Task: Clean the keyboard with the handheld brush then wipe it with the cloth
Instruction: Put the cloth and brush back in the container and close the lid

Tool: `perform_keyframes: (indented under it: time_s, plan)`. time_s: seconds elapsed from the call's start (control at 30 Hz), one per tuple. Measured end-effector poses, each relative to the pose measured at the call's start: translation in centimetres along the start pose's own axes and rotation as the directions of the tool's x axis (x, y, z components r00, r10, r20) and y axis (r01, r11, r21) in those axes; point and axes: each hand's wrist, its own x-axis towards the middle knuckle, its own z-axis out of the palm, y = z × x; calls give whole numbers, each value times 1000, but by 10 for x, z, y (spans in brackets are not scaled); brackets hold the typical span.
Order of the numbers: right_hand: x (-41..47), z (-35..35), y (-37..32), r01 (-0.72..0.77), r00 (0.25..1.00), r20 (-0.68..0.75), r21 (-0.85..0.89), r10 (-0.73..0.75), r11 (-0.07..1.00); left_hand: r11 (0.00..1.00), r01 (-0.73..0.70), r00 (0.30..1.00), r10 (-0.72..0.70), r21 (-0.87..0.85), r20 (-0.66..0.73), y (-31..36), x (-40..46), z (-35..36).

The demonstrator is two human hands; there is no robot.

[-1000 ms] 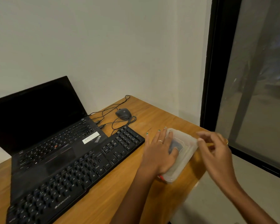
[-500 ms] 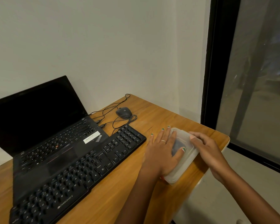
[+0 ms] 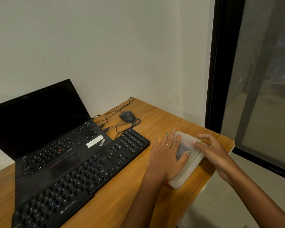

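A black keyboard (image 3: 82, 175) lies slanted on the wooden desk (image 3: 122, 199), in front of a laptop. To its right sits a translucent plastic box (image 3: 187, 168) with its lid on and something dark inside, blurred through the plastic. My left hand (image 3: 166, 157) lies flat on the lid with fingers spread, thumb across the top. My right hand (image 3: 211, 148) rests its fingertips on the box's right side near the far corner. No brush or cloth is plainly visible.
An open black laptop (image 3: 44, 129) with a dark screen stands behind the keyboard. A black mouse (image 3: 127, 116) and loose cables (image 3: 122, 124) lie at the back. The desk's right edge (image 3: 220, 162) is close beside the box; a dark window frame (image 3: 220, 71) rises beyond.
My right hand came down from the air onto the right side of the box. My left hand stayed pressed on the lid.
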Motion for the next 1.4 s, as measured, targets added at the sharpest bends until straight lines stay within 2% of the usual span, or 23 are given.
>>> perform_keyframes:
  time_s: [0.13,0.2,0.33,0.43,0.67,0.77,0.87,0.93,0.97,1.07,1.17,1.23,1.33,1.4]
  plan:
    - [-1,-1,-5,1,997,-80,239,19,971,1000,-7,1000,7,14,0,0,0,0]
    - [-2,-2,-12,66,992,-119,269,-35,961,1000,-10,1000,10,17,2,1,0,0]
    - [-8,0,-10,243,959,-159,23,-236,970,1000,-10,1000,10,10,-7,1,0,0]
    - [-11,2,-3,360,909,-160,-165,-385,918,1000,-15,1000,15,20,-9,1,0,0]
    - [-8,5,-1,409,873,-164,-271,-460,871,1000,-7,1000,7,24,-2,1,0,1]
    - [-11,2,0,421,861,-113,-388,-495,820,1000,-3,1000,3,7,-10,2,0,0]
    - [-28,9,0,433,789,-86,-626,-609,649,998,11,999,-13,-64,-32,5,-2,-4]
    - [-50,22,-2,458,724,-71,-694,-686,555,990,44,998,-50,-137,-39,5,-2,-6]
    - [-61,30,-2,468,716,-61,-698,-696,542,982,65,996,-74,-176,-46,5,-1,-7]
    - [-88,52,6,503,733,23,-691,-680,519,945,140,979,-176,-295,-101,6,-1,-9]
    - [-100,62,16,464,778,88,-748,-622,475,904,217,945,-288,-368,-152,6,-2,-10]
    - [-101,59,17,439,776,101,-796,-622,418,867,263,922,-355,-423,-155,5,-3,-10]
    - [-95,52,14,438,746,163,-850,-645,292,773,292,894,-430,-563,-128,4,-6,-14]
    - [-87,46,16,427,740,177,-869,-649,249,662,254,875,-468,-705,-124,1,-9,-18]
